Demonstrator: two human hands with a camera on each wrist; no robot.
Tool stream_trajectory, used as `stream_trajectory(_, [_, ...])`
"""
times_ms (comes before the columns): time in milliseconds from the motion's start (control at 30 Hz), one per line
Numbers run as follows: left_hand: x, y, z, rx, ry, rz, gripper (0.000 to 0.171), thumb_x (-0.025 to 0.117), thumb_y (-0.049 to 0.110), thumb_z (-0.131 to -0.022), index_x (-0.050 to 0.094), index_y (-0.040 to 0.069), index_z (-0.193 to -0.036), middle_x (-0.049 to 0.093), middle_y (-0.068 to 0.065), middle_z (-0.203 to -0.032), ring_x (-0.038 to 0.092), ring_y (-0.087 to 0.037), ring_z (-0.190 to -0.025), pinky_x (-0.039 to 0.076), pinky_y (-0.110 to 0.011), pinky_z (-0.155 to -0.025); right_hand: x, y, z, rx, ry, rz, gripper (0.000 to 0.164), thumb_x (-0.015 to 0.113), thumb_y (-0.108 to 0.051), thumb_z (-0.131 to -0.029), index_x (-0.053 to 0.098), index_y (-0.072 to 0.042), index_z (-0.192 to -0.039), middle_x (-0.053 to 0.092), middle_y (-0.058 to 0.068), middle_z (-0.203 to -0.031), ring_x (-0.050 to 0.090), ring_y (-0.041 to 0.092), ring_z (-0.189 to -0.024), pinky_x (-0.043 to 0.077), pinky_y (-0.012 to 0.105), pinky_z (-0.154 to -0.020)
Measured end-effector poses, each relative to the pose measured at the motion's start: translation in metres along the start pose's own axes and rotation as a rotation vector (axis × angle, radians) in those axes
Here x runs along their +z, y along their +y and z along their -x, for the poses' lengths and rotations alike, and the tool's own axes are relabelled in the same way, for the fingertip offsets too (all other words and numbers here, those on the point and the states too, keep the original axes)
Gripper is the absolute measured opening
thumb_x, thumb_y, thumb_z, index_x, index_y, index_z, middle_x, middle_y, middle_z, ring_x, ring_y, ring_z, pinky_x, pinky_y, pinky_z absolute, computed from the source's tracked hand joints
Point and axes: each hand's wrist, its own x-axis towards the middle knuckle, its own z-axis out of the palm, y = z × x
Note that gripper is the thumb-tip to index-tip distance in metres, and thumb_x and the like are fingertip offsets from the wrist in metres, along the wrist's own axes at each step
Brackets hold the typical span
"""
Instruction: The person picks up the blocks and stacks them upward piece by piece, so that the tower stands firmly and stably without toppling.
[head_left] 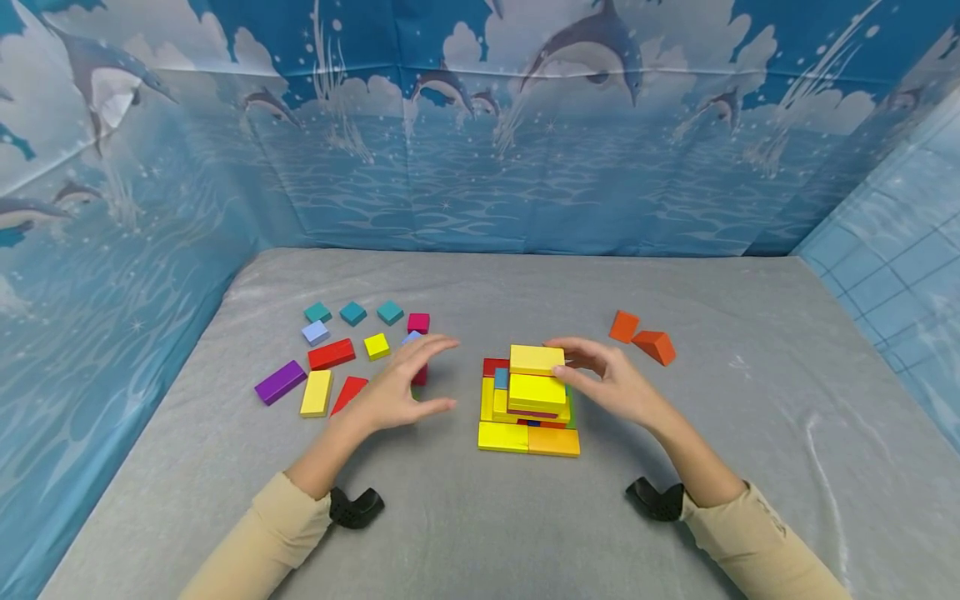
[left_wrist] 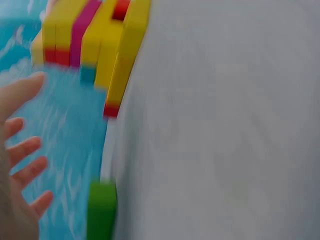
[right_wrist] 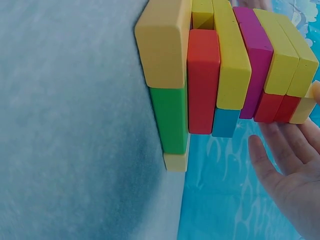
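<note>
A stepped stack of coloured blocks [head_left: 536, 392] stands mid-table, with yellow and orange blocks along its near base. My right hand [head_left: 607, 379] is at its top, thumb at the near edge and index finger at the far edge of the uppermost yellow block [head_left: 528, 358]. In the right wrist view the layers show yellow, red, magenta [right_wrist: 259, 52] and blue ends, with the right hand [right_wrist: 295, 170] at the top end. To the left of the stack my left hand [head_left: 397, 383] hovers, fingers and thumb spread apart, holding nothing. In the left wrist view, its fingers [left_wrist: 27, 150] point toward open space.
Loose blocks lie left: teal ones [head_left: 352, 313], a purple one [head_left: 280, 382], a red one [head_left: 331, 354] and yellow ones [head_left: 317, 393], some partly behind the left hand. Two orange blocks [head_left: 655, 347] lie at the back right. A dolphin-printed curtain [head_left: 480, 167] hangs behind the grey-covered table [head_left: 465, 533].
</note>
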Motion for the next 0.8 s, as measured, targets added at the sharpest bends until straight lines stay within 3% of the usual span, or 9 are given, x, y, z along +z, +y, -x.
stream_trajectory(167, [-0.019, -0.028, 0.032, -0.067, 0.000, -0.118, 0.065, 0.074, 0.032, -0.074, 0.047, 0.012, -0.130, 0.047, -0.007, -0.131, 0.039, -0.023, -0.122, 0.026, -0.054, -0.101, 0.000, -0.001, 0.000, 0.004, -0.007, 0.005, 0.037, 0.059, -0.012, -0.089, 0.053, -0.004, -0.124, 0.056, 0.009, -0.121, 0.055, 0.018, -0.101, 0.047, 0.033, -0.089])
stream_trajectory(333, [-0.027, -0.043, 0.050, -0.106, -0.013, -0.187, 0.059, 0.075, 0.029, -0.073, 0.052, 0.011, -0.124, 0.051, -0.007, -0.126, 0.043, -0.024, -0.118, 0.027, -0.052, -0.100, -0.001, -0.001, 0.000, 0.010, -0.007, 0.006, 0.037, 0.060, -0.012, -0.089, 0.053, -0.005, -0.124, 0.056, 0.009, -0.122, 0.055, 0.018, -0.101, 0.047, 0.033, -0.088])
stream_trajectory(567, [-0.029, -0.046, 0.056, -0.132, -0.030, -0.199, 0.043, 0.075, 0.019, -0.074, 0.060, 0.010, -0.113, 0.054, -0.011, -0.123, 0.044, -0.029, -0.116, 0.029, -0.053, -0.098, -0.001, 0.000, 0.001, 0.023, -0.016, -0.008, 0.037, 0.059, -0.013, -0.089, 0.052, -0.004, -0.125, 0.056, 0.010, -0.122, 0.056, 0.019, -0.101, 0.048, 0.031, -0.087])
stream_trajectory(700, [-0.030, -0.046, 0.055, -0.123, -0.021, -0.164, 0.035, 0.078, 0.021, -0.072, 0.063, 0.011, -0.103, 0.058, -0.006, -0.111, 0.048, -0.024, -0.109, 0.032, -0.050, -0.095, -0.001, 0.001, 0.000, 0.054, -0.019, -0.051, 0.035, 0.055, -0.015, -0.092, 0.052, -0.005, -0.125, 0.056, 0.010, -0.121, 0.057, 0.020, -0.097, 0.050, 0.032, -0.083])
stream_trajectory(800, [-0.030, -0.044, 0.053, -0.082, -0.007, -0.114, 0.032, 0.079, 0.022, -0.070, 0.063, 0.013, -0.097, 0.059, 0.001, -0.100, 0.050, -0.017, -0.099, 0.038, -0.043, -0.090, -0.002, 0.001, 0.000, 0.074, -0.022, -0.070, 0.034, 0.051, -0.017, -0.094, 0.052, -0.006, -0.126, 0.056, 0.009, -0.120, 0.056, 0.018, -0.096, 0.050, 0.033, -0.082])
